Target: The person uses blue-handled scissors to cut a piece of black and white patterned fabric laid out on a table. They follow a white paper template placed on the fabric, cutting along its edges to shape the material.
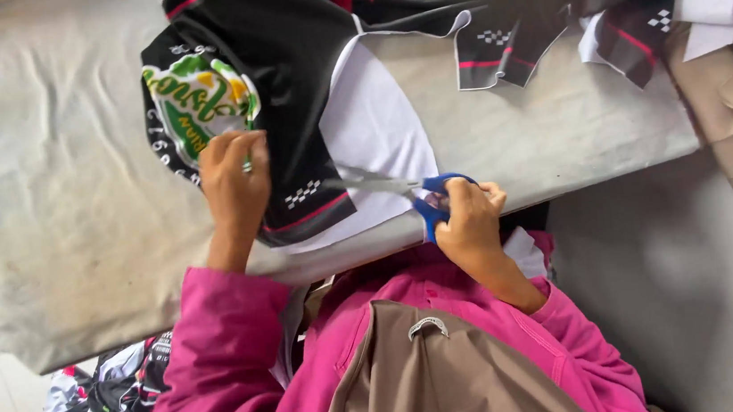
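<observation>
At frame centre we see the right hand (468,214) gripping blue-handled scissors (400,187), blades pointing left along the black printed fabric (282,71) on the desk (59,173), which the nearer left hand (234,178) pinches flat just beside them.

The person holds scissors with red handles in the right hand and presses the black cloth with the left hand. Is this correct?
Not quite: the head view shows the scissors have blue handles, not red. The right hand does hold them, and the left hand presses the black cloth.
</observation>
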